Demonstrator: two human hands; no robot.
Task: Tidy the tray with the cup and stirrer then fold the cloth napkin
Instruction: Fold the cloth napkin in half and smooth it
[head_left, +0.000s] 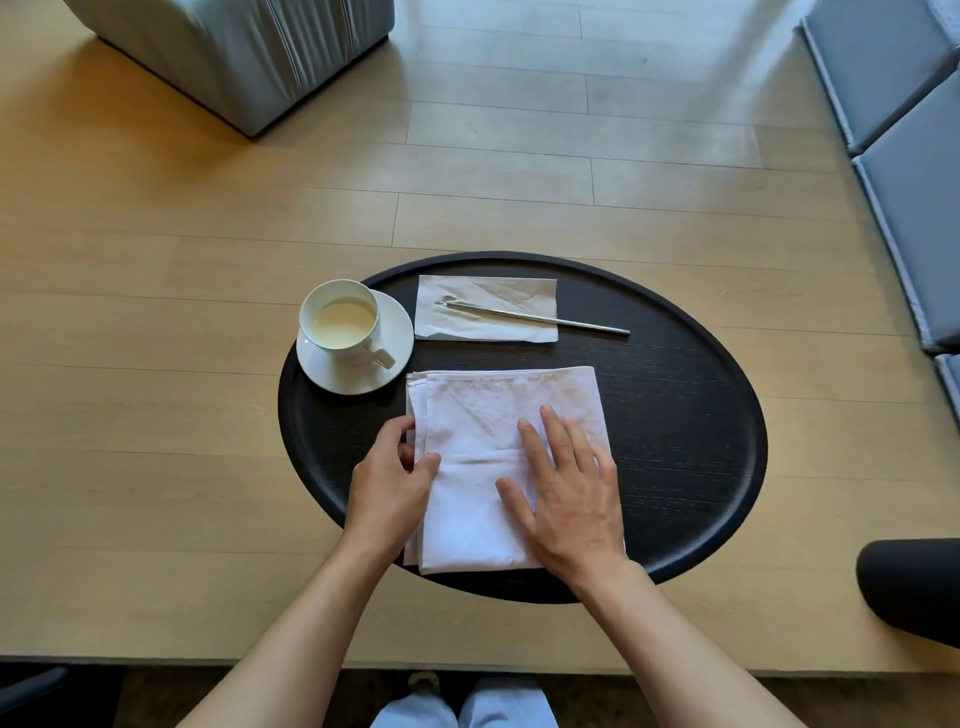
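Note:
A folded white cloth napkin (483, 415) lies on the near half of a round black tray (685, 415). My left hand (387, 480) pinches the napkin's left edge between thumb and fingers. Flat on the napkin's right part rests my right hand (566, 493), fingers spread. A white cup (340, 322) of pale liquid stands on a white saucer (400, 332) at the tray's far left. A metal stirrer (545, 318) lies across a paper napkin (488, 299) at the tray's far side.
The tray sits on a light wooden surface (156, 415). A grey upholstered seat (234, 57) stands at the far left, blue-grey cushions (914, 156) run along the right, and a dark rounded object (909, 587) sits at the near right. My legs show below the near edge.

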